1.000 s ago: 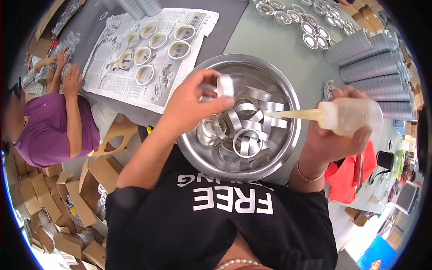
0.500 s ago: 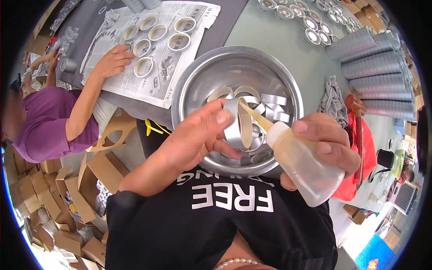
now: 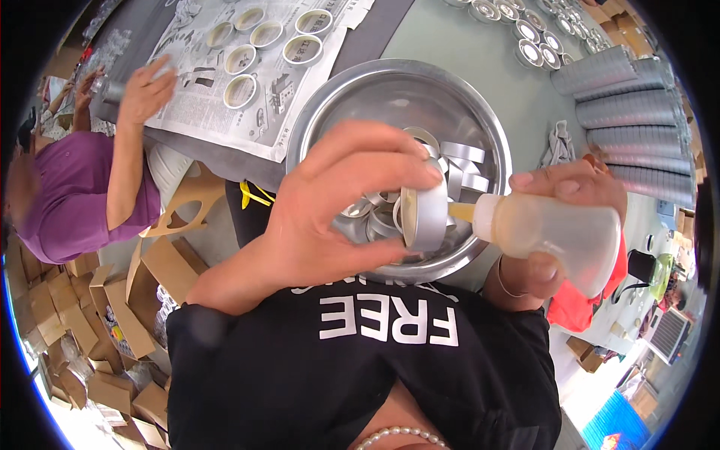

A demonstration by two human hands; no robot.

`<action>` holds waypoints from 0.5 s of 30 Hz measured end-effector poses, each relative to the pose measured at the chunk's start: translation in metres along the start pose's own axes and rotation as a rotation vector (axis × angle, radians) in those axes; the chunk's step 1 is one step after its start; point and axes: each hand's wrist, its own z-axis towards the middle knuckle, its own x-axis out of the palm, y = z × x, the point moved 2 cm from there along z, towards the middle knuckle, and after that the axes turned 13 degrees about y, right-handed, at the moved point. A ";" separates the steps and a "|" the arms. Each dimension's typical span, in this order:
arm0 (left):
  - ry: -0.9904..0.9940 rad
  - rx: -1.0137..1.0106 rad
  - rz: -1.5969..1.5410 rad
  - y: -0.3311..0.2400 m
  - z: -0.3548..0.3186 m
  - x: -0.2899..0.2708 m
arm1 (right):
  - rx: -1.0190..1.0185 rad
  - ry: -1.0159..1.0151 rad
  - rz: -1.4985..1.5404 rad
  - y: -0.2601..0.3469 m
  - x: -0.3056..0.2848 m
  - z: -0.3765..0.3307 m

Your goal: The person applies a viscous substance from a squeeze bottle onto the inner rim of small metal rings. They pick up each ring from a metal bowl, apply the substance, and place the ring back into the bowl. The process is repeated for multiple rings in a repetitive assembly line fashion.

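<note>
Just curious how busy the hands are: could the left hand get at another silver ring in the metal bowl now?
Probably not easily: the left hand grips a silver ring, though the loose rings in the open metal bowl seem close by.

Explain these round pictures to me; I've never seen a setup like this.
No machine here, just a person working barehanded. The view comes from a fisheye camera on that person's head, looking down, so edges bend. The left hand grips a silver ring; the right hand holds a translucent squeeze bottle, its nozzle beside the ring. Whether they touch is unclear. Beneath is a steel basin with loose silver rings. Newspaper at upper left carries cream-lined rings; the table's right side holds grey cylindrical stacks.
</note>
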 end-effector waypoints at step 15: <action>-0.233 -0.677 0.467 0.067 -0.058 -0.061 | 0.318 -0.519 1.106 -0.052 -0.025 0.009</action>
